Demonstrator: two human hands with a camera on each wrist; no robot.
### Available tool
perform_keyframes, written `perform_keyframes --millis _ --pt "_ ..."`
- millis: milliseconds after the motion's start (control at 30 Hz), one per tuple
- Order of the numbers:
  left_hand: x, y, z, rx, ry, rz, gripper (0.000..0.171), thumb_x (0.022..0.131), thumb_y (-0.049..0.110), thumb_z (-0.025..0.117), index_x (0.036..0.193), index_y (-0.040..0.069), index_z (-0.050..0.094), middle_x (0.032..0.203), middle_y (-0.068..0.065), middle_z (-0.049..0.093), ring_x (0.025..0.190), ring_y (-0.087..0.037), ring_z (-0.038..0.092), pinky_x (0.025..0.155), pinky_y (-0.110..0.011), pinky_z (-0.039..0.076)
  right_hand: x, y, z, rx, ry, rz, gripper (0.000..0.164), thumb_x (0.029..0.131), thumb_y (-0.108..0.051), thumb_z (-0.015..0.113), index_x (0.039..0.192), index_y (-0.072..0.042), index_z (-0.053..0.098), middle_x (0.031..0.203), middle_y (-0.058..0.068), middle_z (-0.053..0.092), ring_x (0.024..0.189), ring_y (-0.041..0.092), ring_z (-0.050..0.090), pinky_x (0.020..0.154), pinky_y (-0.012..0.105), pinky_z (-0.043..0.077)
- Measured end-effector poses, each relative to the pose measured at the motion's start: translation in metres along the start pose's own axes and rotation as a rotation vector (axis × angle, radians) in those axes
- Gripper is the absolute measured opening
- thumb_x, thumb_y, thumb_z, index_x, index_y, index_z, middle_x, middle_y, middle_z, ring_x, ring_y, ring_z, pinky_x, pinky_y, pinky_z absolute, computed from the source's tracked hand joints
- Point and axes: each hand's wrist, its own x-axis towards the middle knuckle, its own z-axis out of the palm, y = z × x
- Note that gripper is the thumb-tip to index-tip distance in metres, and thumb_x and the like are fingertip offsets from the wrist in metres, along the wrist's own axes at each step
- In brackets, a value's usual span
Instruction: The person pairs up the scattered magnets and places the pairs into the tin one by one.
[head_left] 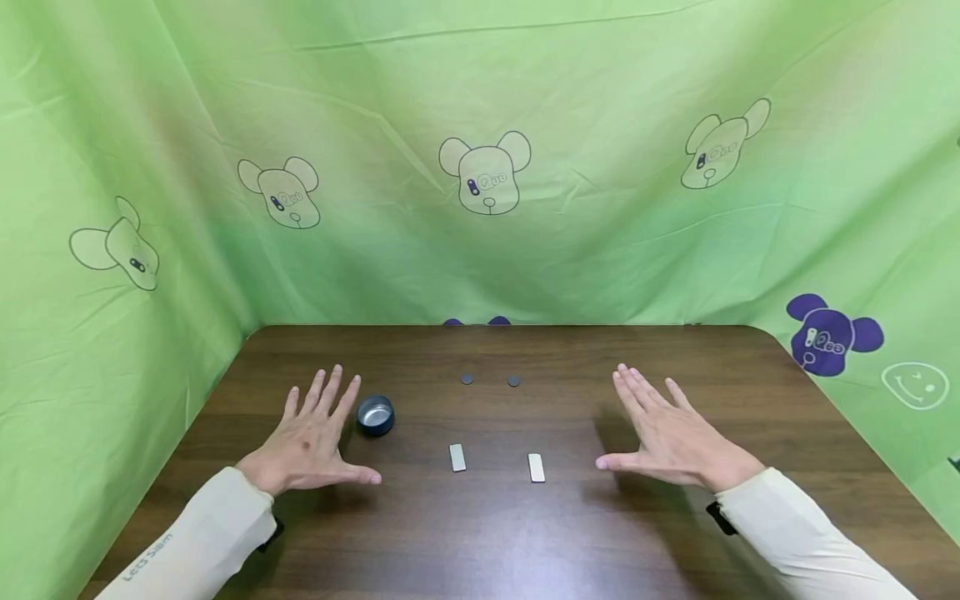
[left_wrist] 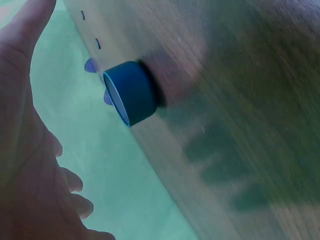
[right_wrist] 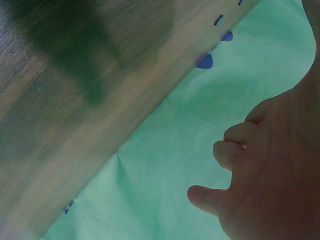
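Note:
My left hand [head_left: 311,446] hovers over the left side of the table, fingers spread and holding nothing. Just beyond its fingertips sits a small round dark blue tin [head_left: 375,416], open at the top with a silvery inside; its blue side wall [left_wrist: 134,95] shows in the left wrist view. Over the right side my right hand [head_left: 671,437] is held palm down, thumb out, also with nothing in it. Between the hands lie two pale flat rectangular pieces, the left one [head_left: 457,457] greyer and the right one [head_left: 536,467] whiter. Farther back are two small dark discs, left disc [head_left: 467,379] and right disc [head_left: 513,381].
The brown wooden table [head_left: 480,542] has rounded far corners. A green cloth [head_left: 375,275] printed with bear-like heads hangs around its back and sides. Both forearms wear pale sleeves, with a dark strap [head_left: 722,518] at the right wrist.

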Motion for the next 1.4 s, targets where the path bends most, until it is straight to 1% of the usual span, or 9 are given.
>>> perform_keyframes --millis 67,233,433,633,833,933,1067,1233,1400 --pt "0.001 0.001 0.001 -0.005 0.001 0.007 0.132 0.067 0.079 0.071 0.158 0.0 0.018 0.161 -0.031 0.007 0.147 -0.05 0.006 0.111 -0.074 0.01 0.001 0.0 0.001 0.001 0.008 -0.013 0.118 0.082 -0.073 0.062 0.152 0.012 0.021 0.158 0.03 0.022 0.145 0.043 0.025 0.111 0.069 0.019" --pt "0.003 0.002 0.005 0.001 0.002 0.027 0.129 0.069 0.08 0.068 0.157 -0.001 0.02 0.161 -0.031 0.011 0.147 -0.05 0.009 0.111 -0.072 0.015 0.003 -0.003 0.005 0.006 -0.017 -0.01 0.118 0.083 -0.074 0.06 0.153 0.012 0.021 0.159 0.029 0.02 0.146 0.042 0.023 0.113 0.067 0.017" --pt "0.005 0.004 0.01 0.006 0.005 0.053 0.126 0.072 0.078 0.068 0.157 -0.001 0.021 0.161 -0.03 0.013 0.147 -0.049 0.012 0.112 -0.069 0.019 0.003 -0.006 0.009 0.005 -0.009 -0.048 0.114 0.085 -0.073 0.059 0.152 0.012 0.023 0.158 0.029 0.024 0.145 0.043 0.027 0.112 0.066 0.023" --pt "0.006 0.007 0.015 -0.047 0.002 0.07 0.122 0.074 0.072 0.072 0.157 -0.002 0.02 0.161 -0.028 0.014 0.148 -0.046 0.013 0.114 -0.066 0.018 0.003 -0.007 0.01 0.034 -0.026 -0.06 0.11 0.088 -0.069 0.059 0.151 0.013 0.023 0.157 0.029 0.025 0.145 0.042 0.027 0.113 0.063 0.024" --pt "0.01 0.009 0.019 -0.089 0.018 0.126 0.117 0.077 0.07 0.072 0.155 -0.004 0.025 0.16 -0.028 0.021 0.147 -0.044 0.019 0.117 -0.061 0.019 0.004 -0.008 0.013 0.076 -0.044 -0.057 0.105 0.09 -0.065 0.059 0.15 0.014 0.024 0.156 0.031 0.026 0.143 0.043 0.029 0.112 0.064 0.024" --pt "0.011 0.009 0.02 -0.096 0.029 0.158 0.113 0.078 0.067 0.072 0.154 -0.005 0.027 0.159 -0.028 0.024 0.146 -0.043 0.023 0.117 -0.058 0.02 0.005 -0.009 0.015 0.12 -0.051 -0.056 0.104 0.091 -0.063 0.059 0.15 0.015 0.024 0.156 0.032 0.026 0.143 0.044 0.028 0.113 0.064 0.024" --pt "0.012 0.011 0.021 -0.155 0.034 0.173 0.106 0.081 0.061 0.074 0.154 -0.003 0.029 0.159 -0.026 0.026 0.145 -0.04 0.027 0.116 -0.054 0.026 0.006 -0.014 0.016 0.202 -0.054 -0.066 0.103 0.092 -0.061 0.06 0.149 0.016 0.024 0.155 0.033 0.026 0.143 0.046 0.028 0.113 0.063 0.025" --pt "0.011 0.014 0.022 -0.251 0.017 0.148 0.1 0.084 0.059 0.072 0.154 0.0 0.031 0.159 -0.02 0.029 0.143 -0.035 0.034 0.109 -0.051 0.039 0.008 -0.019 0.02 0.265 -0.071 -0.071 0.104 0.091 -0.061 0.061 0.149 0.016 0.024 0.155 0.034 0.026 0.142 0.047 0.029 0.113 0.06 0.027" --pt "0.012 0.018 0.024 -0.345 -0.022 0.109 0.099 0.084 0.057 0.074 0.154 0.0 0.033 0.157 -0.017 0.035 0.142 -0.035 0.036 0.109 -0.052 0.039 0.009 -0.023 0.024 0.292 -0.071 -0.074 0.103 0.089 -0.056 0.068 0.148 0.017 0.026 0.154 0.034 0.029 0.14 0.047 0.032 0.112 0.058 0.03"
